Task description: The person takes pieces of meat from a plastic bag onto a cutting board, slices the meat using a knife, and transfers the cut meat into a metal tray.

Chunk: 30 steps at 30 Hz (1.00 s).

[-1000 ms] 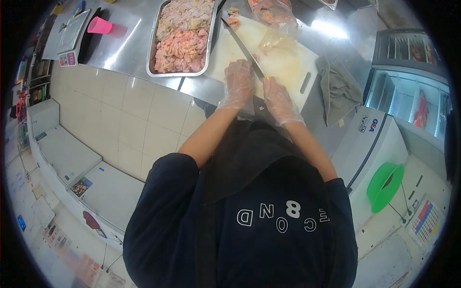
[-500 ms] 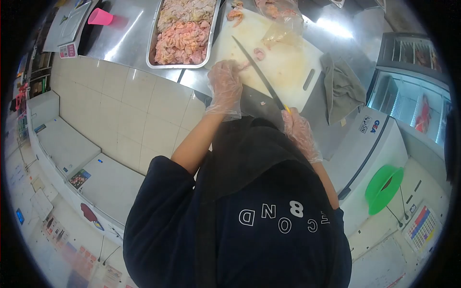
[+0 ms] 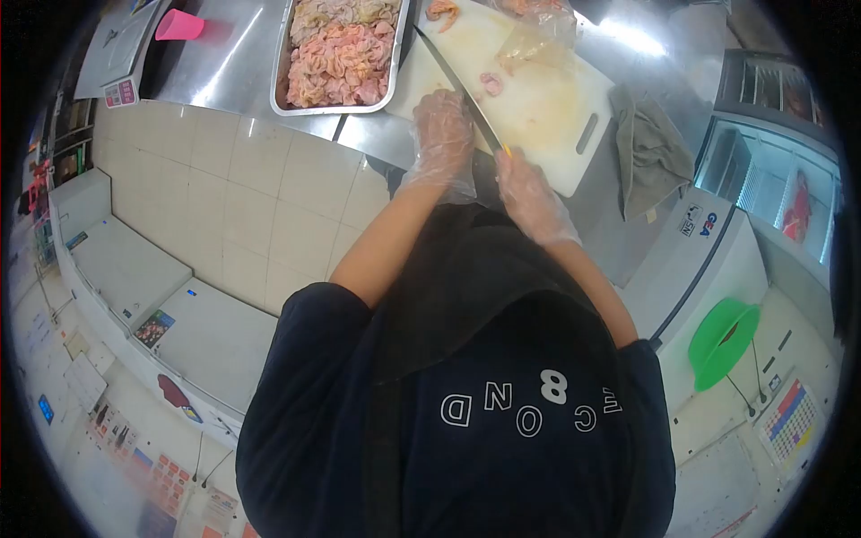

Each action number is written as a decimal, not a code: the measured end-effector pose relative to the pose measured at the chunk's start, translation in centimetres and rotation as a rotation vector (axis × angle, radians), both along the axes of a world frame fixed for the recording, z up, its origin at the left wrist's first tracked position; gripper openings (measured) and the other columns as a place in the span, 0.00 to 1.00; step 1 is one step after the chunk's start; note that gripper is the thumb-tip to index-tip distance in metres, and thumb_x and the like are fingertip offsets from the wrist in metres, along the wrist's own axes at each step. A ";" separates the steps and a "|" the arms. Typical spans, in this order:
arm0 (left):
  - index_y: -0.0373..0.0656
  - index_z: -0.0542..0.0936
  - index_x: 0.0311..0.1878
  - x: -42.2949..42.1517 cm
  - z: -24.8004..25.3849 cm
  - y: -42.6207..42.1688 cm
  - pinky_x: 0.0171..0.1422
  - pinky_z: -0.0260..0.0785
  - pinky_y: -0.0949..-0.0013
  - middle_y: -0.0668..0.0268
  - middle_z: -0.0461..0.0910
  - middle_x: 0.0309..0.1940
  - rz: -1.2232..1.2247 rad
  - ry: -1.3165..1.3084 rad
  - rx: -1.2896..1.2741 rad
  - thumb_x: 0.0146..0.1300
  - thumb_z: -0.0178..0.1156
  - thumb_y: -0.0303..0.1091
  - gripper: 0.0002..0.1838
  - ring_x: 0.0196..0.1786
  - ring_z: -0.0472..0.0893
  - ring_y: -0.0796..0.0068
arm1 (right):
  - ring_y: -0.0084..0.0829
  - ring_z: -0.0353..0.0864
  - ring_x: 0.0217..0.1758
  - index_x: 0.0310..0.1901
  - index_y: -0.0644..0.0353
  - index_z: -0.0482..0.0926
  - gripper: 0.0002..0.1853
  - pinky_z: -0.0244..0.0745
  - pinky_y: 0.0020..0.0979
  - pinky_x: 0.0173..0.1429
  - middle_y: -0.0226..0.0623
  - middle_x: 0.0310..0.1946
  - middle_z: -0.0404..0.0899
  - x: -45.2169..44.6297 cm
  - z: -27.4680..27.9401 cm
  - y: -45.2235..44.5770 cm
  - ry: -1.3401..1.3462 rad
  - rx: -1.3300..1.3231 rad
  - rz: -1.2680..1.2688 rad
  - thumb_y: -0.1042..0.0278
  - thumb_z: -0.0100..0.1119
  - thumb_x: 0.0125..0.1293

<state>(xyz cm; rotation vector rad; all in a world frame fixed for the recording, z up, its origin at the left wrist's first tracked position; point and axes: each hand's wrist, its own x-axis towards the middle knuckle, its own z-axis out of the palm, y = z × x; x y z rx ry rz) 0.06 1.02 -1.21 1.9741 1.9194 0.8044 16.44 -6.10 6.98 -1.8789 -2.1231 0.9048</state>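
Observation:
In my right hand point(image 3: 531, 193), gloved in clear plastic, is a long kitchen knife point(image 3: 462, 87), gripped by its yellow-marked handle. Its blade slants up and left across the white cutting board point(image 3: 547, 112). My left hand point(image 3: 444, 130), also gloved, is closed at the board's near left edge, right beside the blade. A piece of raw meat showed at its fingertips a moment ago; fingers and blade now hide it. A small pink scrap of meat point(image 3: 491, 84) lies on the board to the right of the blade. Farther back sits an orange-pink piece point(image 3: 442, 11).
A metal tray point(image 3: 336, 110) of raw, pinkish meat pieces stands left of the board. A plastic bag point(image 3: 538, 40) lies at the board's back, a grey cloth point(image 3: 650, 152) at its right. A pink cup point(image 3: 179, 25) and a scale point(image 3: 121, 94) are far left.
Both hands have moved forward, the left also to the right. The knife has shifted up and left, and its blade now lies against or just over the left fingers.

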 end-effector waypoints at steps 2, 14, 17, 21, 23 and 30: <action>0.42 0.83 0.44 -0.3 -0.2 -0.5 0.51 0.72 0.45 0.52 0.82 0.36 -0.014 0.003 0.036 0.61 0.64 0.31 0.09 0.44 0.81 0.47 | 0.67 0.83 0.42 0.48 0.62 0.74 0.20 0.77 0.62 0.48 0.64 0.35 0.83 -1.7 -0.4 1.7 0.052 -0.006 -0.079 0.50 0.44 0.84; 0.41 0.81 0.35 -0.7 -1.2 0.2 0.47 0.74 0.46 0.52 0.81 0.35 -0.028 0.108 0.057 0.62 0.64 0.33 0.06 0.42 0.82 0.47 | 0.60 0.86 0.41 0.52 0.63 0.75 0.19 0.79 0.54 0.45 0.58 0.32 0.82 4.2 -1.1 -5.1 -0.084 0.052 0.107 0.53 0.46 0.84; 0.43 0.81 0.38 -0.8 -1.6 -0.1 0.49 0.72 0.48 0.54 0.81 0.36 0.016 0.101 0.000 0.64 0.64 0.36 0.08 0.43 0.81 0.50 | 0.55 0.86 0.38 0.51 0.61 0.75 0.16 0.79 0.50 0.41 0.54 0.28 0.80 6.5 0.4 -6.7 -0.045 -0.206 -0.085 0.54 0.48 0.83; 0.43 0.81 0.38 -0.9 -0.3 -1.2 0.49 0.72 0.47 0.53 0.81 0.36 -0.061 0.088 0.021 0.65 0.63 0.36 0.07 0.43 0.81 0.49 | 0.60 0.85 0.35 0.48 0.61 0.73 0.16 0.77 0.55 0.38 0.57 0.28 0.81 6.1 0.0 -5.5 -0.088 0.143 0.143 0.54 0.48 0.83; 0.42 0.81 0.38 -0.9 0.1 -1.5 0.49 0.72 0.47 0.53 0.81 0.36 -0.091 0.099 0.025 0.66 0.62 0.36 0.07 0.43 0.81 0.49 | 0.62 0.84 0.35 0.48 0.61 0.73 0.17 0.76 0.57 0.38 0.58 0.28 0.81 4.6 3.3 -3.6 -0.102 0.020 0.040 0.54 0.47 0.84; 0.38 0.83 0.45 -2.0 1.2 -0.7 0.53 0.73 0.46 0.47 0.83 0.40 0.158 -0.352 -0.079 0.66 0.59 0.31 0.09 0.46 0.83 0.44 | 0.68 0.80 0.34 0.45 0.62 0.72 0.17 0.71 0.60 0.36 0.62 0.26 0.78 7.0 2.4 -3.5 0.096 0.024 -0.161 0.54 0.46 0.84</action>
